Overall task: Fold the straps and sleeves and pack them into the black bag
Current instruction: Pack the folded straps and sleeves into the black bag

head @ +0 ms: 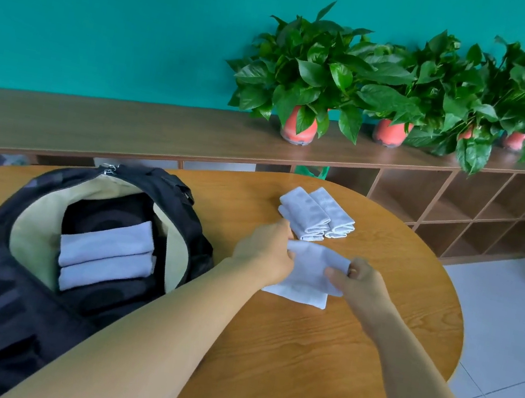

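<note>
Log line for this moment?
left hand, right hand: pinching white cloth | black bag: open, two folded cloths inside | table: folded pile waiting

Rounded light-wood table [316, 347], long brown wooden cubby shelf [127, 127] behind it, leafy green plants in orange-red pots [310, 71] lined along its top, teal wall [113, 0], white tiled floor [510, 327]

The single head view looks forward and down, close over the wooden table [299, 344].

Note, your black bag [9, 313]: faint grey blotches, cream lining [37, 230]. Folded pieces [106, 252] inside: plain pale lilac-white; same for the stack [315, 216]. Loose piece [309, 265]: whiter. Your desk [296, 361]: orange-brown wood grain. Wall [111, 17] teal, pots [298, 130] coral, leaves [310, 68] green.
</note>
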The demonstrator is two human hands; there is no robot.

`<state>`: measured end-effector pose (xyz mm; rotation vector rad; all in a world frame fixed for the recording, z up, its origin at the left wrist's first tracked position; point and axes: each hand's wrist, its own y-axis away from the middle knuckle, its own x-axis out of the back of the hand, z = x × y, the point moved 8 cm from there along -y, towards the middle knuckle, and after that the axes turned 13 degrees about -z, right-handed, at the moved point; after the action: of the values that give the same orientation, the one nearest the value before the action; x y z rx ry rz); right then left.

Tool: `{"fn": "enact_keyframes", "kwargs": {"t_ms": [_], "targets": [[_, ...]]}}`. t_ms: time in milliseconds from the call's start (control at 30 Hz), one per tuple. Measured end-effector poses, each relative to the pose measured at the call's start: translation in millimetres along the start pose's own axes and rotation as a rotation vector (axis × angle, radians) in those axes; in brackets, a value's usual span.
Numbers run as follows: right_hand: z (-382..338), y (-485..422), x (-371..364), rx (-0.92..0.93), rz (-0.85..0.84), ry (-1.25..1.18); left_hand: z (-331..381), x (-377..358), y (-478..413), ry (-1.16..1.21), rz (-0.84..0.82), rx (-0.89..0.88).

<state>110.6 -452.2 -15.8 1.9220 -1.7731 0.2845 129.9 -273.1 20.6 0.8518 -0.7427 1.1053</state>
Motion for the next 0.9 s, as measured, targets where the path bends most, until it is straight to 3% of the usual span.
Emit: {"fn": "enact_keyframes", "kwargs": {"t_ms": [267, 533, 700, 900], "targets": [[-88.1, 24.6, -45.2, 0.122, 0.061, 0.168, -49.6, 65.1, 80.5, 0.185, 0.251, -0.054], [-194.6, 28.5, -185.4, 0.370, 0.125, 0.552, -197.4, 122.8, 141.6, 0.264, 0.435, 0.202], [-220.1, 10.8, -248.7, 0.447, 0.130, 0.830, -249.9, 128.1, 133.7, 0.331, 0.406, 0.292], [-223.9, -12.6, -272.9, 0.472, 0.022, 1.008, -267.9, 117.2, 106.5, 0.316, 0.277, 0.350]]}}
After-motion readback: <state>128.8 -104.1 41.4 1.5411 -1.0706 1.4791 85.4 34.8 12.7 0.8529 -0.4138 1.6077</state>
